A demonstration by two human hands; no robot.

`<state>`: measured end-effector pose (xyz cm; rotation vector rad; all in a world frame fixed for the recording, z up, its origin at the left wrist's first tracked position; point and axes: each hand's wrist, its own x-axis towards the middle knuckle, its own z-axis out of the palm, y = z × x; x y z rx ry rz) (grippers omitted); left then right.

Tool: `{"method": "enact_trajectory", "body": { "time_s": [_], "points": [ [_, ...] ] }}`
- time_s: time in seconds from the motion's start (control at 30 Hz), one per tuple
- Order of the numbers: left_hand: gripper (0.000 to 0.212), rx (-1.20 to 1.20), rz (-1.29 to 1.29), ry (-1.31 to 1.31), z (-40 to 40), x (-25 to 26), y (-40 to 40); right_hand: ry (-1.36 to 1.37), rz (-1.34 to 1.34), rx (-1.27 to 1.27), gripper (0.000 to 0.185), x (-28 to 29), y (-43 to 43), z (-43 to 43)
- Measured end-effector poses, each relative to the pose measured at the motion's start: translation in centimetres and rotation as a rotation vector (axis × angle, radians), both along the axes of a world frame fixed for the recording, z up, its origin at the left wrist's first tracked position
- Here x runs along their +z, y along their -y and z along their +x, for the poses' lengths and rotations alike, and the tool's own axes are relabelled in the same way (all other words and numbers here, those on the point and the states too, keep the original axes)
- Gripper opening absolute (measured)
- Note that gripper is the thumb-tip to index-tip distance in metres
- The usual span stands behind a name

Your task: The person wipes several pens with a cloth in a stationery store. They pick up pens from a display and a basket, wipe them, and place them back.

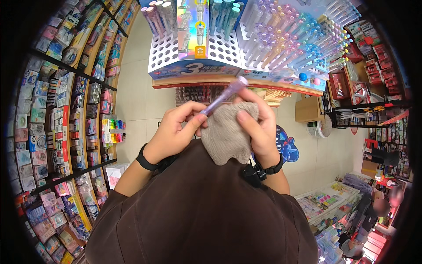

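My left hand (pixel 179 127) pinches the lower end of a purple pen (pixel 222 96) between thumb and fingers. The pen slants up to the right, its pale round cap end uppermost. In my right hand (pixel 262 128) is a grey-beige cloth (pixel 229 132), which hangs down in front of my chest and bears on the pen's side. The right thumb lies over the cloth, and the right index finger is close to the pen's upper part. Just beyond both hands stands a white pen display rack (pixel 224 54) with round holes, some holding pens (pixel 163 16).
To the right of the rack, a second display holds many pastel pens (pixel 280 39). Both stand on a wooden shelf (pixel 194 81). Stationery shelves (pixel 69 109) line the left side. A cardboard box (pixel 308 109) and a white bucket (pixel 318 128) are at right. People (pixel 366 211) are at lower right, near a counter (pixel 329 201).
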<state>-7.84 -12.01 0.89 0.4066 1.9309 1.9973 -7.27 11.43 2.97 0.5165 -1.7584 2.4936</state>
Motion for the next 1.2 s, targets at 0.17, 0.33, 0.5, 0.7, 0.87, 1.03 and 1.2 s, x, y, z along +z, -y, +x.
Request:
{"method": "enact_trajectory", "body": {
  "time_s": [0.17, 0.33, 0.5, 0.7, 0.87, 1.03, 1.2],
  "points": [
    [0.019, 0.047, -0.002, 0.014, -0.4, -0.9, 0.8, -0.117, -0.113, 0.223, 0.012, -1.2, -2.1, 0.7],
    [0.020, -0.001, -0.011, -0.038, 0.1, -0.3, 0.3, 0.255, -0.028, -0.117, 0.019, -0.1, 0.0, 0.6],
    [0.020, 0.082, 0.019, -0.041, -0.5, -0.6, 0.7, 0.270, 0.141, -0.257, 0.017, -1.1, -0.9, -0.9],
    [0.022, 0.085, 0.145, 0.053, -1.1, -1.4, 1.0, 0.246, 0.028, -0.388, 0.023, -1.1, -1.8, -1.6],
    [0.019, 0.017, 0.112, 0.088, -0.7, -0.7, -0.3, 0.216, 0.045, -0.167, 0.041, -0.2, 1.0, -1.1],
    [0.014, 0.105, -0.009, -0.008, -1.4, -1.0, -0.3, 0.213, -0.036, -0.044, 0.047, -0.7, 3.7, -0.7],
    [0.010, 0.186, -0.137, -0.088, -1.5, 0.1, -1.0, 0.232, 0.121, -0.066, 0.041, -1.9, 4.0, -1.1]
  ]
}}
